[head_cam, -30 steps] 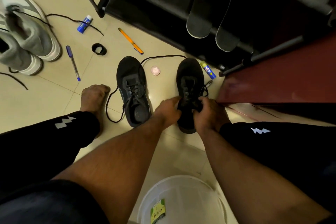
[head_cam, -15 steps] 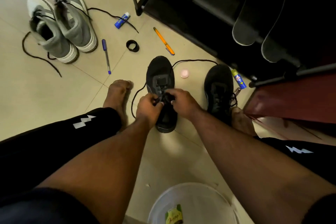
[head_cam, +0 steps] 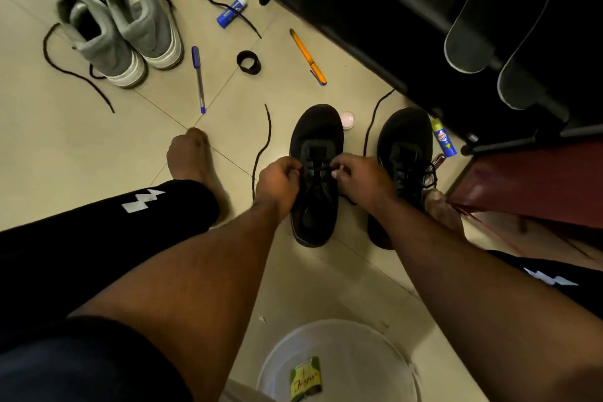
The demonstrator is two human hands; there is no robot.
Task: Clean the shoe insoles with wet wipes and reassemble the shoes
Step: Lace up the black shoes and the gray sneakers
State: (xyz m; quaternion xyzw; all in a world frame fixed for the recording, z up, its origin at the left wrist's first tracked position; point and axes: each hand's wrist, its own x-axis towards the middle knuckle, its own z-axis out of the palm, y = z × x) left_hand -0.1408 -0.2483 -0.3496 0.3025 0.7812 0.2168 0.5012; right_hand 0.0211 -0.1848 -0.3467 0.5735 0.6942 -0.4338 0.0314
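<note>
The left hand (head_cam: 277, 184) is curled tight over the left side of the near black shoe (head_cam: 315, 173), its fingers pinching the lace (head_cam: 261, 153) at the eyelets. The right hand (head_cam: 362, 178) mirrors it on the other side, fingertips pinched on the lace over the tongue. Both hands grip, neither is slack. From the left hand 1 loose lace end runs up across the floor (head_cam: 98, 147); another end curves up from the right hand, between the 2 black shoes, toward the rack (head_cam: 375, 10).

The near shoe lies flat, toe pointing away, between the person's legs. The second black shoe (head_cam: 403, 153) sits just beside it on the right, laces loosely bunched. A small pink lid (head_cam: 347, 120) lies between the 2 toes. A yellow-and-blue tube (head_cam: 443, 137) lies by the second shoe's outer edge.

A bare foot (head_cam: 189, 157) rests left of the near shoe. Farther out lie a blue pen (head_cam: 198, 78), a black ring (head_cam: 248, 63), an orange pen (head_cam: 307, 55) and a blue tube (head_cam: 231, 12). A pair of grey-and-white shoes (head_cam: 117, 16) stands at the upper left, laces trailing. 2 insoles (head_cam: 489, 42) lean on the dark rack at the upper right. A white bucket (head_cam: 359, 352) holding a green packet (head_cam: 306, 377) sits at the bottom edge.
</note>
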